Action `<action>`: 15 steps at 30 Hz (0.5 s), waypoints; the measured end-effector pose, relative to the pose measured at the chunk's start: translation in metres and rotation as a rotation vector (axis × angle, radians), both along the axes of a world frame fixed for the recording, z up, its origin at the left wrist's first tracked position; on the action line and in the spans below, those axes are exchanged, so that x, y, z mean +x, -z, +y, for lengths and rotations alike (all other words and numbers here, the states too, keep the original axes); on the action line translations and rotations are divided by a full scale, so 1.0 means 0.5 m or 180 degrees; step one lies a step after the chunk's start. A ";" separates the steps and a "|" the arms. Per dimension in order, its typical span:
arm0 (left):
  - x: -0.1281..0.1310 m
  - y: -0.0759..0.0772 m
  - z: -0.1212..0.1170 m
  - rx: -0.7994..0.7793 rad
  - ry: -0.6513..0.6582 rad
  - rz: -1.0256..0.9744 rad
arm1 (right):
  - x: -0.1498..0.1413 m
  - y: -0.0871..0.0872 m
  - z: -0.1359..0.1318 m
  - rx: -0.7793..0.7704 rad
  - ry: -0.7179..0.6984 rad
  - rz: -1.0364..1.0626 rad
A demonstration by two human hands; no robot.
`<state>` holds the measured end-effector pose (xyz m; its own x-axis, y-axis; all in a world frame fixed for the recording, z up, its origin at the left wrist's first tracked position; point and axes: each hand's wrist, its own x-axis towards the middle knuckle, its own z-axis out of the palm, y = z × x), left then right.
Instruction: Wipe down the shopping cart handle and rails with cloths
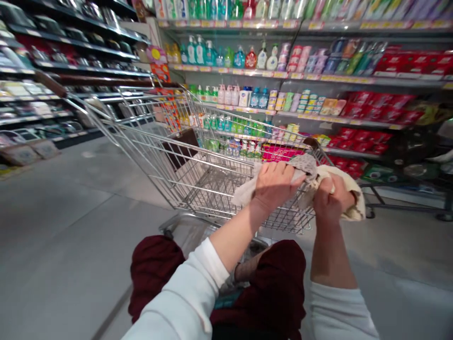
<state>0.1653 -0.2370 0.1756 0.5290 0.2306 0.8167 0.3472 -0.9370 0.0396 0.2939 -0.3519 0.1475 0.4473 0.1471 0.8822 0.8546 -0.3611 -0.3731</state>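
Observation:
My left hand (276, 185) is closed around a pale grey, textured cloth (305, 164) over the near rim of a metal shopping cart (152, 156). One end of this cloth hangs beside the wrist, against the cart's wires. To its right, my right hand (332, 196) is a fist around a cream cloth (356, 189), bunched at the cart's front corner. Whether the two cloths are one piece I cannot tell. Through the wires the cart's basket shows its bare mesh floor. Its handle end points to the left.
Shelves (230, 71) of bottles, tubs and red packs stand behind the cart. Kitchenware shelves (81, 52) line the left side. Dark wheeled equipment (406, 203) is at the right. My knees (155, 264) in dark red trousers are close to the cart's lower frame.

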 end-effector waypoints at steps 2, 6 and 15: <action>-0.009 -0.006 0.013 -0.0038 -0.0052 -0.0025 | 0.004 0.004 -0.004 -0.0102 0.0059 -0.0111; -0.056 -0.010 0.074 0.0097 -0.0192 0.0190 | 0.029 0.027 -0.005 -0.0095 0.0106 -0.0363; -0.264 -0.031 0.310 0.0515 -0.0829 0.0400 | 0.082 0.065 0.019 0.0093 0.0330 -0.0710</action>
